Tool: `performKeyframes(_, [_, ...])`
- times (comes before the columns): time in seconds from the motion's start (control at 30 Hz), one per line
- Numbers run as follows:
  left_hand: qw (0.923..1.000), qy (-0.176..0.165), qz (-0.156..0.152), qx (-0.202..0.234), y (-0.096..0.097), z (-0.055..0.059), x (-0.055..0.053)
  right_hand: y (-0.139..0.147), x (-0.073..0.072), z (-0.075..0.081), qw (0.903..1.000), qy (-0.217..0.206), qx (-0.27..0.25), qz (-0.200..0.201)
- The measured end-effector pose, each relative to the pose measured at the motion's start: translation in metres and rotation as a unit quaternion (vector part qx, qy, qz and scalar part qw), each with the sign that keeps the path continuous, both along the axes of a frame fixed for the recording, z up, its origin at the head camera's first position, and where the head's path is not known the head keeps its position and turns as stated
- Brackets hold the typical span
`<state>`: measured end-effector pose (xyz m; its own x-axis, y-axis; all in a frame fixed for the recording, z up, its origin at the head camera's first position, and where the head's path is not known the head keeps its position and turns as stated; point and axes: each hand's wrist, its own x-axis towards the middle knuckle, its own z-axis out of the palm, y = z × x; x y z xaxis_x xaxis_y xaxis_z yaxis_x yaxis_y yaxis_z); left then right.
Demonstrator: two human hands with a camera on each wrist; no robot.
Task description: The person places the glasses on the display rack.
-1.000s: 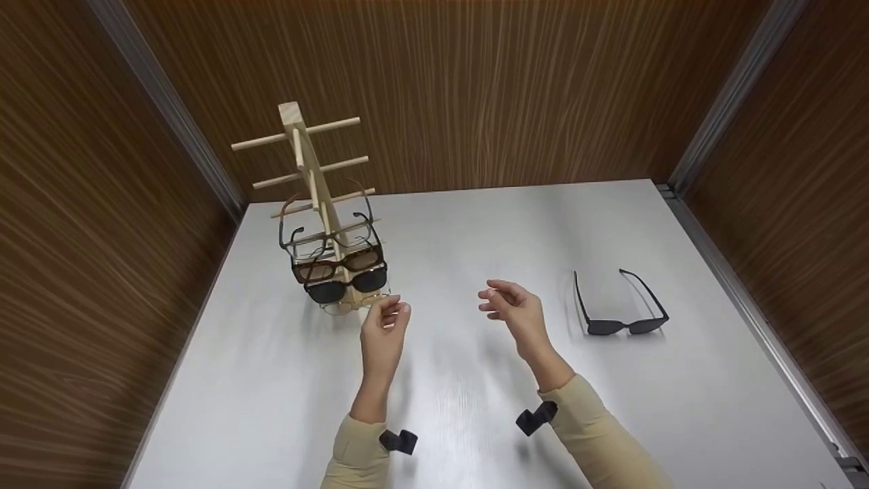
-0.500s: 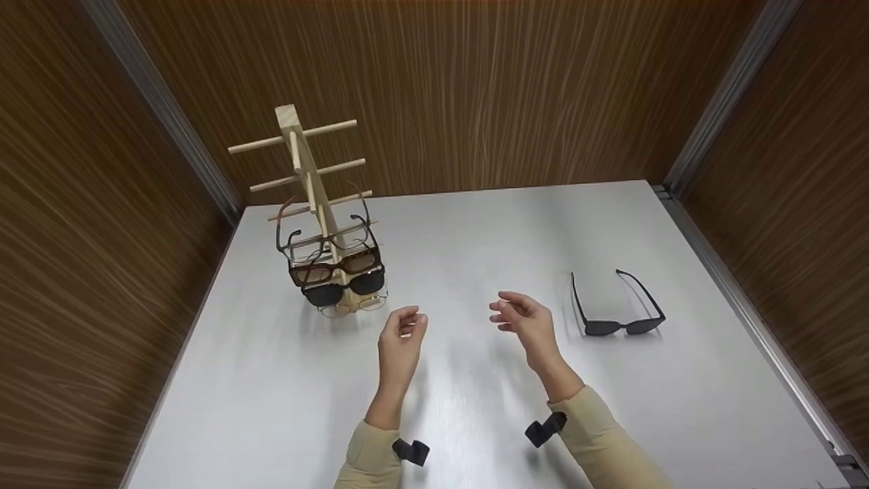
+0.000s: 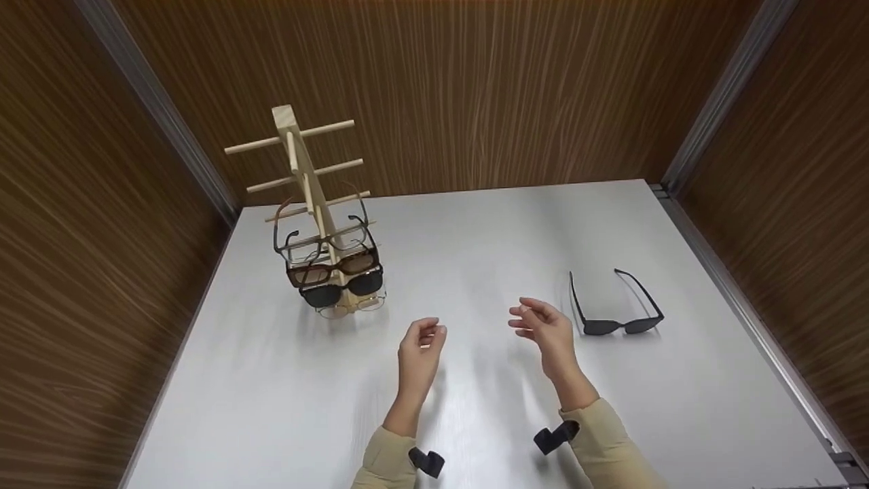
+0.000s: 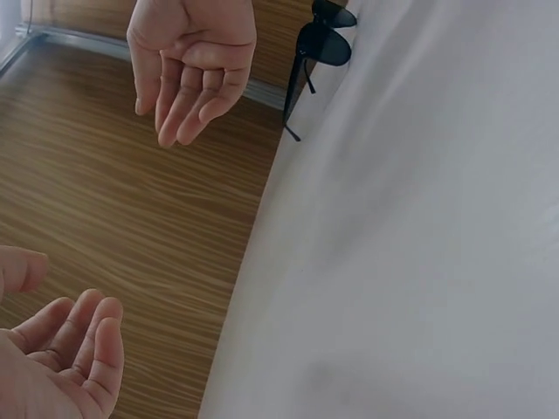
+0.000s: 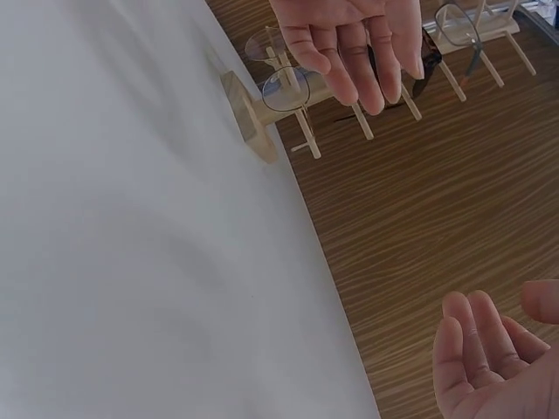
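My left hand (image 3: 419, 360) hovers above the table in front of the wooden display rack (image 3: 307, 170), its fingers loosely bent around nothing. To its right, my right hand (image 3: 551, 339) is held in the air with relaxed fingers and also carries nothing. Black sunglasses (image 3: 623, 327) lie on the table just right of that hand, temples unfolded and pointing away. On the rack's lower pegs hang clear-lensed glasses (image 3: 322, 242), brown-lensed sunglasses (image 3: 333, 269), dark sunglasses (image 3: 341, 289) and, lowest, thin wire-rimmed glasses (image 3: 352, 309). The left wrist view shows both palms, facing each other and bare.
The white table (image 3: 475, 244) is enclosed by wood-grain panels (image 3: 441, 95) at the back and both sides. Metal rails (image 3: 733, 95) run up the corners. The rack's upper pegs (image 3: 327, 129) stick out sideways without glasses on them.
Both hands have drifted right and toward the front edge, the left hand drawing away from the rack. The right hand is nearer the black sunglasses. The glasses have stayed in place.
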<state>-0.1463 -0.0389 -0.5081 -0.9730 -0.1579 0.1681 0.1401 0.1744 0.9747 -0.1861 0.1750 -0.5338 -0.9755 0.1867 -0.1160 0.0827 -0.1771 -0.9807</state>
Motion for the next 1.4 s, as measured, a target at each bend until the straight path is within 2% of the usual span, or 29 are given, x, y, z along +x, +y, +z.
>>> performKeyframes(0.1, [1.0000, 0.001, 0.004, 0.004, 0.005, -0.003, 0.001, 0.007, 0.002, -0.001, 1.0000, -0.005, 0.000, -0.006])
performKeyframes(0.33, [0.9999, 0.000, -0.007, 0.010, 0.012, -0.047, -0.016, 0.027, 0.009, -0.002, 0.9995, -0.010, 0.009, -0.027])
performKeyframes(0.53, [0.9998, -0.004, -0.014, 0.013, 0.020, -0.049, -0.014, 0.043, 0.014, -0.007, 0.9986, -0.002, 0.018, -0.050])
performKeyframes(0.7, [0.9998, -0.004, -0.018, 0.011, 0.032, -0.050, -0.011, 0.055, 0.018, -0.010, 0.9977, -0.021, 0.017, -0.062])
performKeyframes(0.97, [0.9994, 0.000, -0.034, 0.011, 0.047, -0.024, 0.005, 0.070, 0.024, -0.015, 0.9962, -0.033, 0.019, -0.078])
performKeyframes(1.1, [0.9989, -0.001, -0.044, 0.017, 0.052, -0.024, 0.007, 0.076, 0.028, -0.016, 0.9954, -0.030, 0.017, -0.089])
performKeyframes(1.13, [0.9986, -0.008, -0.046, 0.023, 0.053, -0.021, 0.009, 0.078, 0.028, -0.016, 0.9951, -0.029, 0.015, -0.093])
performKeyframes(1.4, [0.9970, -0.015, -0.070, 0.030, 0.061, -0.027, 0.004, 0.093, 0.032, -0.017, 0.9917, -0.021, 0.015, -0.126])
